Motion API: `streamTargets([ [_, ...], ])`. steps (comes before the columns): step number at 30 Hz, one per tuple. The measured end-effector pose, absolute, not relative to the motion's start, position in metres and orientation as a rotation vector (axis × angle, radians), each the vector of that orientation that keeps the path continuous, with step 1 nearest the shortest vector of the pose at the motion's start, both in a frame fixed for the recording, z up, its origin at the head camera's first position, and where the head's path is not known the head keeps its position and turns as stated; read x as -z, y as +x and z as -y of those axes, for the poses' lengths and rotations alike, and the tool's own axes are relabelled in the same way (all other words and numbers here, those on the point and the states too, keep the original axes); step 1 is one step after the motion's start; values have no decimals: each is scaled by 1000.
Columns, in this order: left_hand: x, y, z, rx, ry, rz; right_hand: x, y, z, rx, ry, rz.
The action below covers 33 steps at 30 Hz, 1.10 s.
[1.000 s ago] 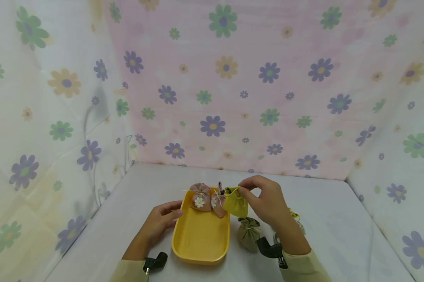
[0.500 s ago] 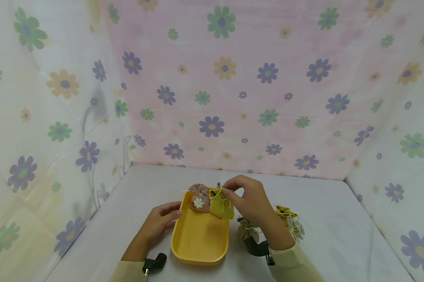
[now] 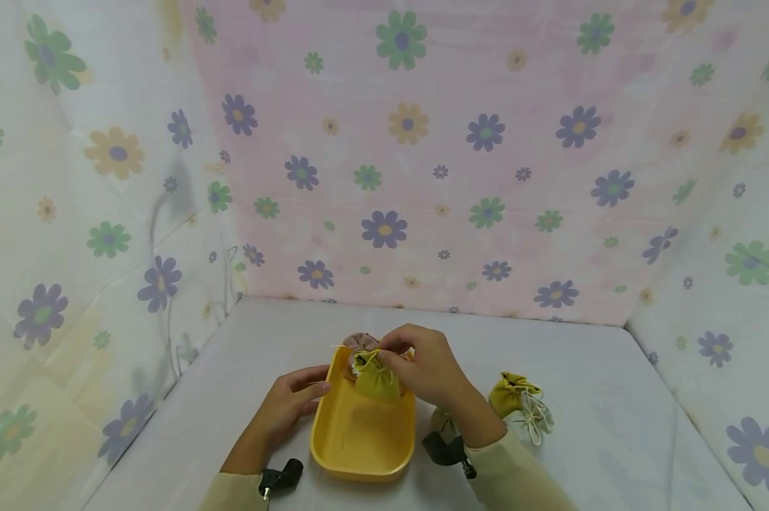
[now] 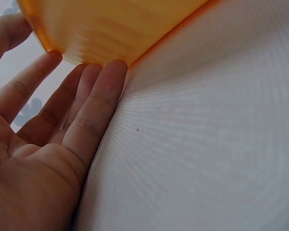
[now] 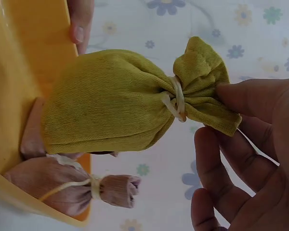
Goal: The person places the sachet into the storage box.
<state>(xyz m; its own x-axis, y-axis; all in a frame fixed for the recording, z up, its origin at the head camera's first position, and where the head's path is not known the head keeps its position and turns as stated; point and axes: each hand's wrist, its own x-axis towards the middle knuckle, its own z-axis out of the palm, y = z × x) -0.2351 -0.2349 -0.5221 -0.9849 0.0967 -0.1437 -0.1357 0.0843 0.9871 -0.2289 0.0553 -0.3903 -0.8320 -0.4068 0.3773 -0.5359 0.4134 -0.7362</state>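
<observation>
Our right hand (image 3: 425, 369) pinches the gathered neck of an olive-green pouch (image 3: 376, 380) over the yellow tray (image 3: 361, 443), beside pink pouches (image 5: 67, 190). Our left hand (image 3: 290, 402), fingers straight, touches the tray's outer wall.

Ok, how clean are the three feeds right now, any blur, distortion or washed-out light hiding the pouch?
Head view: wide-angle bend at the curtain edges, soft even light, small but readable olive pouch. Left wrist view: the yellow tray is very close and blurred, and the left hand fills the corner. Right wrist view: sharp on the pouch weave and cord, and the right hand is slightly soft.
</observation>
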Motion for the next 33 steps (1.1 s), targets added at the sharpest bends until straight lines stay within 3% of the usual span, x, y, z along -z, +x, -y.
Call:
streamTargets([
  [15,522,-234,235,-2016,-19,-2196,423,-247,-35,-1446,795,2610],
  [33,522,-235,236,-2008,-3,-2179,428,-250,-20,-1437,787,2702],
])
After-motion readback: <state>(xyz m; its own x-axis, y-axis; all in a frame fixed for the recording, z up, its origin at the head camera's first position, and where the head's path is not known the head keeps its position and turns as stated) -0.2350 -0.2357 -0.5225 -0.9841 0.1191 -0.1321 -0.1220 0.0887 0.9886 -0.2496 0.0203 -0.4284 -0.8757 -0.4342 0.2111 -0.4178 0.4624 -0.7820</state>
